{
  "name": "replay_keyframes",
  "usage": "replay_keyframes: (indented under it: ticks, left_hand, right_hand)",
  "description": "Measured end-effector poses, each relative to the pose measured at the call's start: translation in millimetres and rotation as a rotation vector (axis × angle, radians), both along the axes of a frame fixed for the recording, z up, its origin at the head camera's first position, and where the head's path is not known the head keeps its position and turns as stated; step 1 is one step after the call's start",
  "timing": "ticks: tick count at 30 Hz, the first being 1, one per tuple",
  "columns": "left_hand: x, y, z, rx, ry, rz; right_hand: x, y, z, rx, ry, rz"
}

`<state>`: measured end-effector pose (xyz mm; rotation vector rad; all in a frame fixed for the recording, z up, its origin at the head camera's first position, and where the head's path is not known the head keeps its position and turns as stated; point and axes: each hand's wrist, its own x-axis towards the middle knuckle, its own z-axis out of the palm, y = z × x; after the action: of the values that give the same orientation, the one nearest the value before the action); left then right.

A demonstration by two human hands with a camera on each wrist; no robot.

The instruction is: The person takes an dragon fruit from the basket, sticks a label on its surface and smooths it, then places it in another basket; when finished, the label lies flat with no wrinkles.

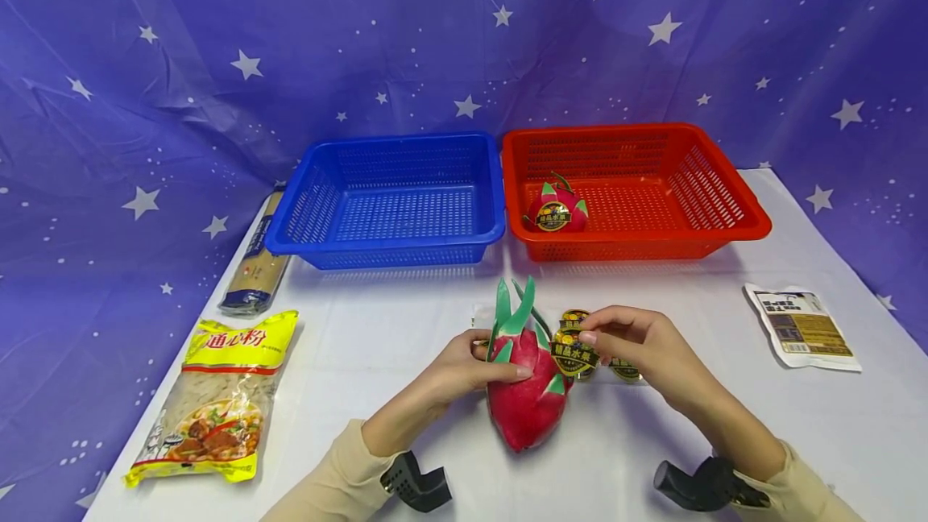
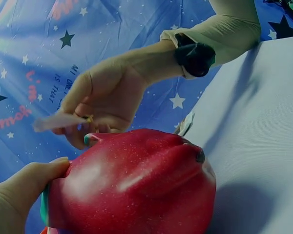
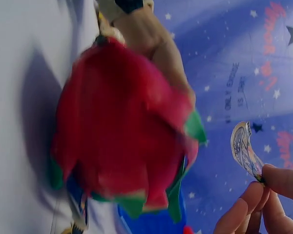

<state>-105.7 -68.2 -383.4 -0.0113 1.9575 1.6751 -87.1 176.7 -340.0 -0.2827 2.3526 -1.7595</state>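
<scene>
A red dragon fruit (image 1: pixel 528 393) with green leaf tips is held above the table by my left hand (image 1: pixel 471 369), its thumb across the front. Between thumb and fingertips my right hand (image 1: pixel 645 345) pinches a black and gold fruit sticker (image 1: pixel 573 351), just right of the fruit. In the right wrist view that sticker (image 3: pixel 245 148) looks curved and stands apart from the fruit. Behind the hands lies a clear sheet with more such stickers (image 1: pixel 625 370), partly hidden. The left wrist view shows the fruit (image 2: pixel 136 185) close up, my left thumb against it.
A blue basket (image 1: pixel 384 256) and a red basket (image 1: pixel 652 250) stand at the back. The red one holds a stickered dragon fruit (image 1: pixel 558 208). At left lie a yellow pasta bag (image 1: pixel 217 401) and a noodle pack (image 1: pixel 257 264); at right, a white and brown pouch (image 1: pixel 803 329).
</scene>
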Motion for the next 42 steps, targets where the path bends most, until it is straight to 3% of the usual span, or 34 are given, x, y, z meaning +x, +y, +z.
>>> replay_keyframes:
  ticks: [5, 11, 19, 27, 32, 37, 42]
  left_hand:
    - [-1.0, 2.6, 2.0, -0.005, 0.005, -0.001]
    - [-2.3, 6.8, 3.1, -0.053, 0.035, 0.004]
    - [-2.7, 10.7, 3.5, -0.074, 0.038, 0.027]
    - [-2.0, 12.7, 4.6, -0.111, 0.059, 0.041]
    - [-1.7, 13.0, 4.0, -0.109, 0.055, 0.039]
    - [-1.8, 13.2, 4.4, -0.107, 0.06, 0.036]
    - [-1.8, 12.6, 4.9, -0.1, 0.058, 0.038]
  right_hand:
    - [11.7, -11.7, 1.3, -0.033, 0.033, 0.096]
    - [22.8, -28.7, -3.5, 0.053, 0.192, 0.157]
    - [31.6, -47.0, -10.4, 0.143, 0.413, 0.103]
    - [36.1, -55.5, -13.2, 0.3, 0.497, 0.01]
    - [37.0, -59.6, -15.8, 0.376, 0.606, -0.038]
    - [38.0, -61.7, -20.8, 0.421, 0.734, -0.085]
    - [38.0, -61.7, -25.2, 0.425, 0.797, -0.098]
